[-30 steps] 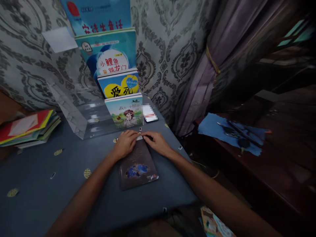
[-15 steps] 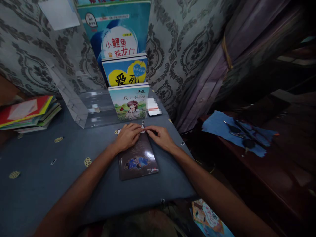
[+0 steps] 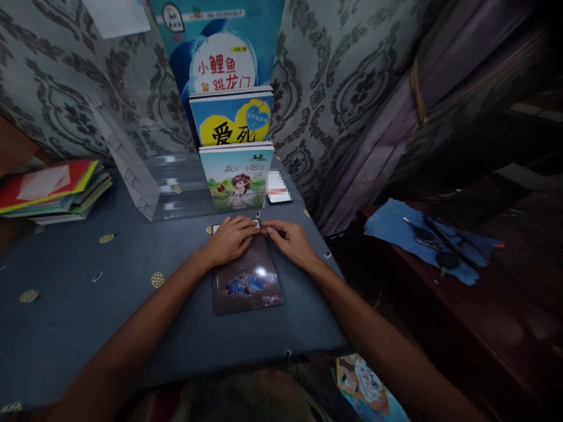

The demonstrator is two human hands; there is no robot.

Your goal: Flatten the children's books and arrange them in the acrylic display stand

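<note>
A dark brown book (image 3: 246,287) with a blue picture lies on the table, its far edge toward the book stand. My left hand (image 3: 233,240) rests palm down across the book's upper part, fingers stretched out. At the book's far right corner, my right hand (image 3: 288,241) has thumb and forefinger closed together. What they pinch, if anything, is too small to make out. A small white patch (image 3: 255,223) shows at the book's top edge, between the fingertips of both hands.
Beyond my hands, a clear stand (image 3: 141,187) holds several upright books, a green one (image 3: 240,181) in front. A stack of booklets (image 3: 53,190) lies left. Beside the stand is a white item (image 3: 278,189), partly blurred. Tools on a blue cloth (image 3: 387,234) lie right.
The view has shifted slightly, so the stand and books appear a little farther right and higher. My hands stay at the book's far edge with almost the same pose.
</note>
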